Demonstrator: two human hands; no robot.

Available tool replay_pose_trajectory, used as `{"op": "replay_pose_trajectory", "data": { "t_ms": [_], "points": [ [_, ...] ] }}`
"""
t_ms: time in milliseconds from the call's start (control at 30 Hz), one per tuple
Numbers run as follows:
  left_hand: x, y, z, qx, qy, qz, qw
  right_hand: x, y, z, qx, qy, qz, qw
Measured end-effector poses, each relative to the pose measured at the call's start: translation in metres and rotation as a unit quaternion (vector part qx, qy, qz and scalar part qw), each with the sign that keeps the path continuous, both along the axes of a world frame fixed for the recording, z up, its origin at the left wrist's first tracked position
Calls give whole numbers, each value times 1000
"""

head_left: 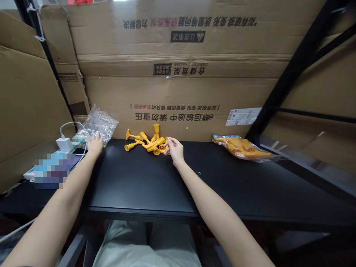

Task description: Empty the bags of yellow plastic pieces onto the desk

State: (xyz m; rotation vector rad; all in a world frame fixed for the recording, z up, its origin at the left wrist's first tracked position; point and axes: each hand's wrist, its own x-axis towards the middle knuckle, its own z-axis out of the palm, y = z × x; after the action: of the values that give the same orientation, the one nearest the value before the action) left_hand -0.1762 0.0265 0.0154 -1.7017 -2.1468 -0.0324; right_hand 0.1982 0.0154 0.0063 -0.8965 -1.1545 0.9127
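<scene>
Clear bag [97,124]: crumpled, contents unclear, back left of the table [139,185].
Right bag [241,147]: orange pieces.
Left hand [95,145]: spread, touching the clear bag.
Right hand [174,148]: fingertips at the yellow pieces [144,142], table's back centre; grasp unclear.

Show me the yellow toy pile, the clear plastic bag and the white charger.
yellow toy pile [147,143], head view, heap's middle.
clear plastic bag [98,124], head view, crinkled centre.
white charger [64,144], head view, front face.

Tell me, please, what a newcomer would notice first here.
The heap of yellow pieces at the back of the black table stands out, with the right hand touching its right edge. The left hand rests on clear bags at the back left, and a bag of orange pieces lies at the back right, before a wall of cardboard.
</scene>
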Motion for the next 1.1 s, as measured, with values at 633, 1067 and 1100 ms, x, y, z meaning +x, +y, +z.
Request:
{"op": "replay_pose_trajectory", "data": {
  "t_ms": [633, 1067, 1100],
  "points": [
    [-14, 31, -12, -109, -38, -100, 988, -1, -2, -2, -10, -31, 35, 999],
    [-16, 51, -22, -50, -167, 74, 982, -3, 1, -7, -20, -76, 46, 996],
    [-15, 50, -22, -31, -162, 60, 984, -3, 1, -8, -18, -86, 49, 995]
  ]
}}
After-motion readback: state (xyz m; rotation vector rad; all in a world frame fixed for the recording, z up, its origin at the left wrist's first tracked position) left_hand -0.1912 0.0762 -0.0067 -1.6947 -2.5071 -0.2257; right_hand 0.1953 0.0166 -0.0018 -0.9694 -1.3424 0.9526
